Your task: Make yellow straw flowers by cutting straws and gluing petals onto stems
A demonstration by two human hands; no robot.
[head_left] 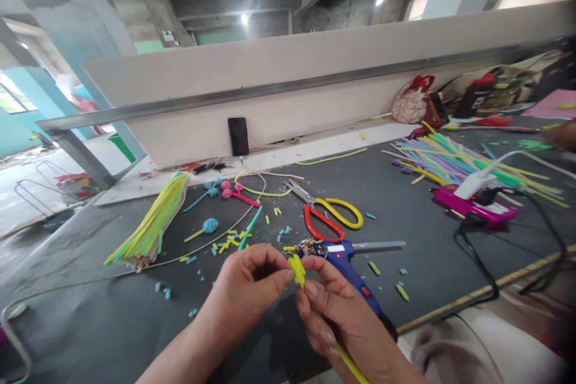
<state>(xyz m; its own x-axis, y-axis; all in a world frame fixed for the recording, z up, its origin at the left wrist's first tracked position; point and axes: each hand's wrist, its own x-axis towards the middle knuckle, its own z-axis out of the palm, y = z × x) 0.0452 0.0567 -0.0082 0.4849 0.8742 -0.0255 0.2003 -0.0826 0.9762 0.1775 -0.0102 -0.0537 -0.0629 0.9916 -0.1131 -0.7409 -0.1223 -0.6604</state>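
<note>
A yellow pipe cleaner (297, 270) has several short pieces bunched at its upper end. My left hand (252, 288) pinches one side of this bunch between thumb and forefinger. Closed around the stem just below it is my right hand (333, 306), and the stem's tail runs down past the palm. Right behind my hands lies a blue hot glue gun (346, 264) with a clear glue stick (380, 245) poking out. Scissors (333, 213) with one red and one yellow handle rest beyond it, blades apart. Cut yellow and blue bits (231, 240) are scattered nearby.
On the left lies a bundle of yellow-green pipe cleaners (150, 219), near blue and pink pompom stems (209, 226). A phone (238, 137) leans on the partition. At right are a purple power strip (477, 210), its cables, and a pastel pipe cleaner pile (450, 156). Another person's hand shows far right.
</note>
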